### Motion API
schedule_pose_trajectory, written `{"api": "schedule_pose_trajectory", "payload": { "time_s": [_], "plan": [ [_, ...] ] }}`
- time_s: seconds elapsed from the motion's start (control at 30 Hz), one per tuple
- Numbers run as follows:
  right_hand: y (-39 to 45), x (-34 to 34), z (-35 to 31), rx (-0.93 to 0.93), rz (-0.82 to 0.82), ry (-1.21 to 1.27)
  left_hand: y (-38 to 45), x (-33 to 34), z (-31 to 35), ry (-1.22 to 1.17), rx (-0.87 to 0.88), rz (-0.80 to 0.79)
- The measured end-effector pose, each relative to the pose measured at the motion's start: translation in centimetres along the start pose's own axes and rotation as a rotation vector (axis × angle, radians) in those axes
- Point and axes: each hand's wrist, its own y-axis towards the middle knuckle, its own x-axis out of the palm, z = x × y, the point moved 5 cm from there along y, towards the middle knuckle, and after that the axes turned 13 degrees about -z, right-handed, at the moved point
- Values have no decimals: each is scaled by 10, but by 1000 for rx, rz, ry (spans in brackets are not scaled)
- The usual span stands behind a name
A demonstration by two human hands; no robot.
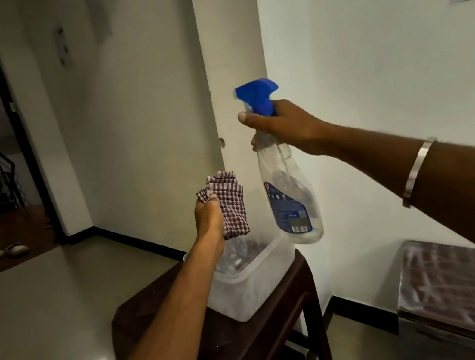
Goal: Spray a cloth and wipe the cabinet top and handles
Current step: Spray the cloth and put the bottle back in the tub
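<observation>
The right hand [284, 130] wraps its fingers around the neck of one clear plastic spray bottle with a blue top [288, 189], one finger on the trigger. The left hand [210, 219] pinches one folded red-and-white checked cloth [230, 203], just left of the bottle, above one clear plastic tub [249, 289]. Turn the nozzle toward the cloth and squeeze gently. The blurry shiny brown top [470, 281] at lower right may be the cabinet.

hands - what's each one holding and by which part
The right hand grips the spray bottle by its neck, under the blue trigger head. The left hand pinches the folded checked cloth along its left edge.
</observation>
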Motion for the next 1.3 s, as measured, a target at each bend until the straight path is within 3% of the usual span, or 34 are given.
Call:
{"api": "schedule_pose_trajectory", "payload": {
  "time_s": [0.67,0.93,1.3],
  "plan": [
    [75,38,33,-46,39,36,24,-17,-19,188,14,52],
    [64,63,97,241,-54,-3,18,-25,-18,244,20,87],
    [20,71,146,372,-93,76,12,-22,-19,185,8,75]
  ]
}}
